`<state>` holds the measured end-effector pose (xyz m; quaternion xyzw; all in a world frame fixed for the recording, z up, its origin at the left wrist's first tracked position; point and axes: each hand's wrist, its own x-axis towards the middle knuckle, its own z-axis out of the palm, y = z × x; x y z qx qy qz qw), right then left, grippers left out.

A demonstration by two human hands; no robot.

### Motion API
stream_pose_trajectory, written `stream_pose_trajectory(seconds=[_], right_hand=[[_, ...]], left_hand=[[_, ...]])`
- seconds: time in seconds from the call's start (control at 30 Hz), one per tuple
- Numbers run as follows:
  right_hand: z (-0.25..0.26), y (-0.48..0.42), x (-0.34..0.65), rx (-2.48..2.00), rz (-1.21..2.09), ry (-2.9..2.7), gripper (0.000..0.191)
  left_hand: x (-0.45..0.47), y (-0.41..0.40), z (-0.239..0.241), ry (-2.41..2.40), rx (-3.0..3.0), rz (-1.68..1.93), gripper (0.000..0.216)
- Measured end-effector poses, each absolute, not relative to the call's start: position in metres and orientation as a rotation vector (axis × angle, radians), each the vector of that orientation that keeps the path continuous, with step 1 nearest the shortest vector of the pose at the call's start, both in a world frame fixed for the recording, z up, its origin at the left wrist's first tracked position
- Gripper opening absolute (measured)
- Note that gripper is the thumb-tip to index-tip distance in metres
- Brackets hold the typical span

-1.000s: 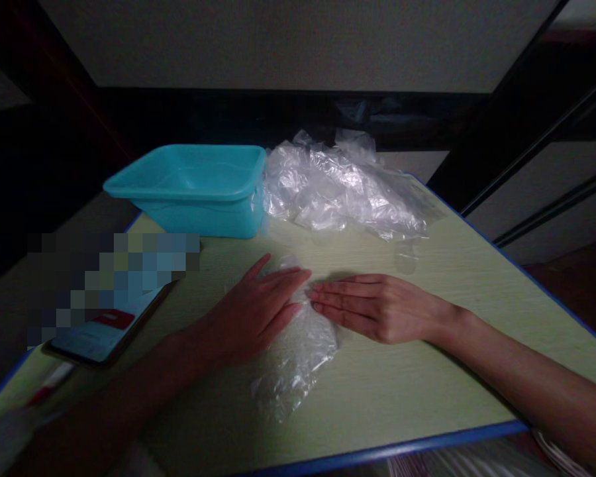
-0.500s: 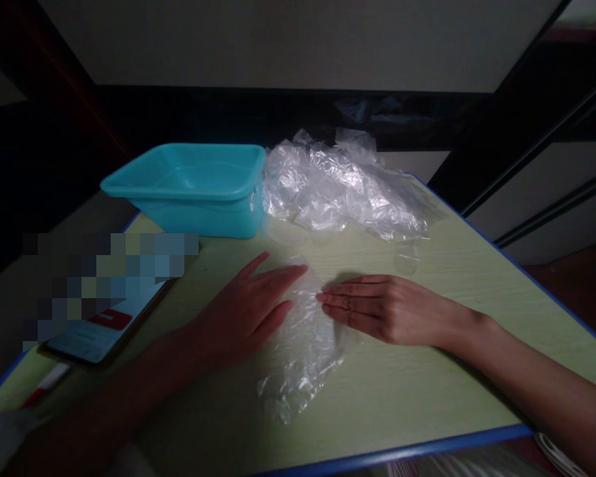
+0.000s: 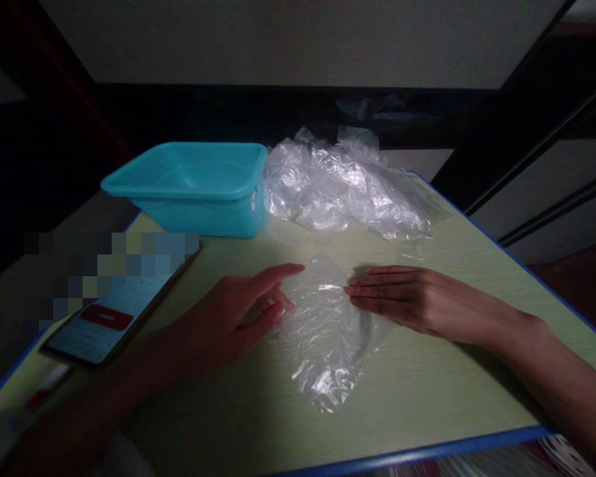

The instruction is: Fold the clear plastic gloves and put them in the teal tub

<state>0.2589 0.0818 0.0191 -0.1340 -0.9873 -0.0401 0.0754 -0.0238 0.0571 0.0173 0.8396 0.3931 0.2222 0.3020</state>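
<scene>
A clear, wrinkled plastic bag [image 3: 322, 331] lies on the table between my hands. At its right edge, my right hand [image 3: 407, 298] has its fingers straight and pressed together, fingertips on the film; its thumb is hidden beneath. My left hand [image 3: 253, 305] is at the bag's left edge. Its index finger stretches out over the film's upper left side, with the other fingers loosely bent and the thumb apart. Those bent fingertips are close to the plastic, and I cannot tell whether they touch it.
A turquoise basin [image 3: 183, 192] stands at the back left. Beside it is a heap of clear plastic bags [image 3: 347, 185]. A phone [image 3: 104, 318] and a red-and-white pen [image 3: 47, 387] lie at the left. The table [image 3: 427, 391] has a blue edge.
The plastic bag has shifted right and spread flatter, along with my right hand. My left hand's index finger stays stretched out while its other fingers have bent in more.
</scene>
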Motion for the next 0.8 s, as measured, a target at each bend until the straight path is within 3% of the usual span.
stream_pose_trajectory(seconds=[0.37,0.8], right_hand=[[0.0196,0.0826,0.2593,-0.322,-0.05,-2.923,0.039],[0.0245,0.0851,0.2585,-0.37,0.315,-2.848,0.036]], left_hand=[[-0.0254,0.0577,0.0189,1.025,2.267,0.553,0.042],[-0.0293,0.0565,0.0231,1.019,2.195,0.432,0.048]])
